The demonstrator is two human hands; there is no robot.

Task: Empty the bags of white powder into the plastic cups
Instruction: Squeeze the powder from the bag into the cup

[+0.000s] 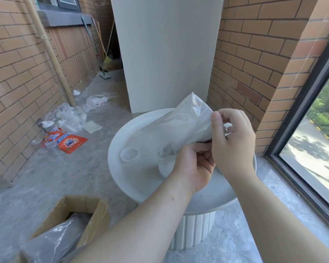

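Above the table [141, 179], left hand [195, 168] and right hand [234, 137] grip a bag [179, 126] seemingly tipped into a cup [166, 166].

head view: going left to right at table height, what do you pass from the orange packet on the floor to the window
orange packet → clear cup → cup with white powder → left hand → right hand → window. The bag, held by both hands, spans several of these, so it is left out.
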